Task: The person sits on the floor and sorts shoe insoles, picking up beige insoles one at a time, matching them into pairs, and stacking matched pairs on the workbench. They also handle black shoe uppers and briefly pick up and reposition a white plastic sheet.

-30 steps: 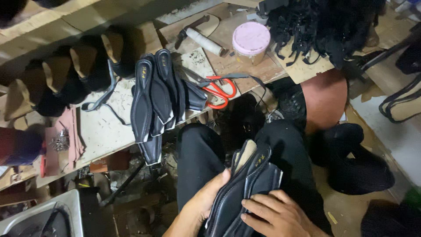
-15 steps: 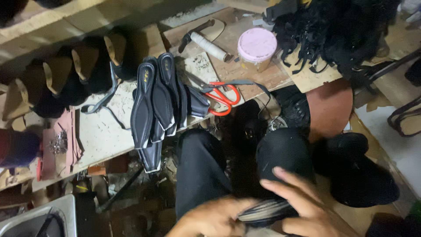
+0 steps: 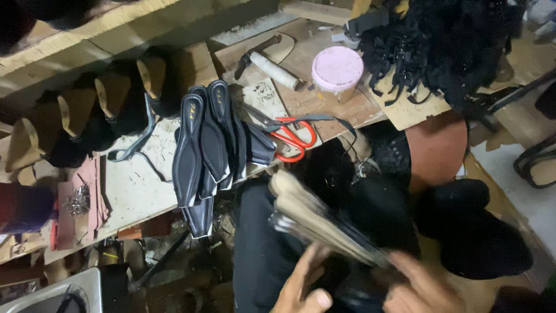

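My left hand (image 3: 304, 287) and my right hand (image 3: 420, 287) hold a stack of flat shoe soles (image 3: 321, 223) over my lap, near the bottom of the view. The stack is blurred; its tan undersides face up and dark edges show along one side. My left hand supports it from below, and my right hand grips its near end. My legs in black trousers (image 3: 260, 255) lie under the stack. On the wooden workbench (image 3: 133, 185) ahead, several black insoles (image 3: 202, 145) lie fanned out, overhanging the edge.
Red-handled scissors (image 3: 292, 139), a hammer (image 3: 269, 61) and a pink-lidded jar (image 3: 337, 72) lie on the bench. Wooden heels with black uppers (image 3: 98, 110) line the back left. A heap of black straps (image 3: 446, 46) sits at the back right. A dark stool (image 3: 437, 148) stands to the right.
The stack in my hands has been turned over, from black tops facing up to tan undersides up, and lifted toward the bench. Both hands shifted to its lower end.
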